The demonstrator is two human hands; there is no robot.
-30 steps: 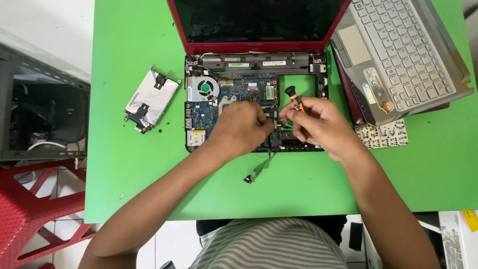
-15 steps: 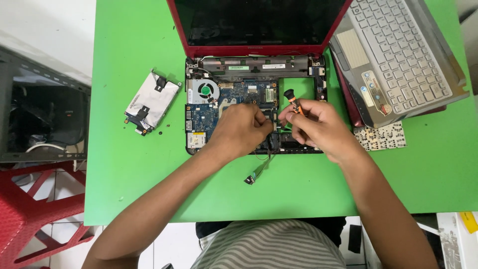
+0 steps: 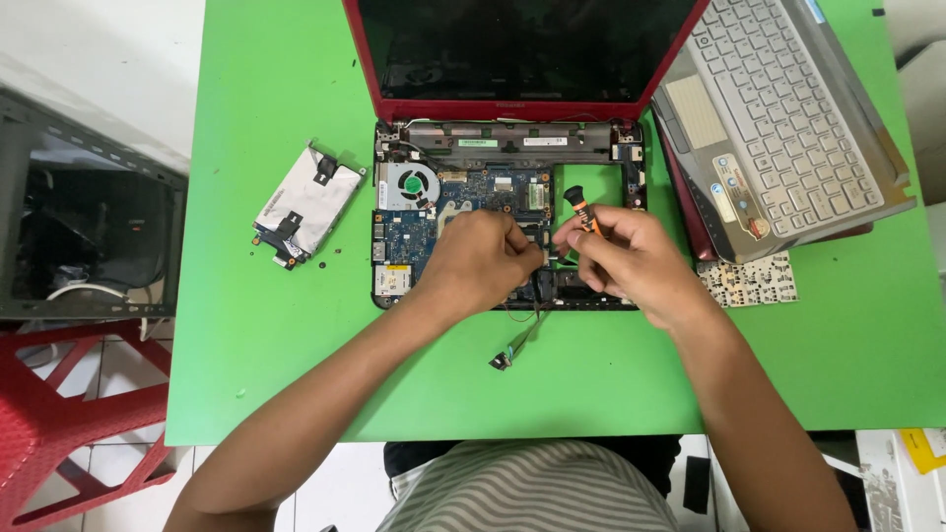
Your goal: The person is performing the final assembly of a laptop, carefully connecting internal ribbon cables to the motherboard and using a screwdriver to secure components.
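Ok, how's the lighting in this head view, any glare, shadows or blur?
Head view: even, bright light, sharp across the table; soft shadows under both forearms; faint reflections on the dark screen; the left hand and right hand look crisp, with the screwdriver in the right.

The opened laptop base (image 3: 463, 212) lies flat near the far edge of the green table (image 3: 256, 374), about midway between its left and right edges, its red-framed dark screen (image 3: 522, 49) tilted back beyond it; the top cover is off, baring a blue circuit board, a round fan at the left and a black frame all round. A small screwdriver (image 3: 579, 209) with an orange-and-black handle stands tilted over the right half of the base, its black cap uppermost; its tip is hidden among the fingers.
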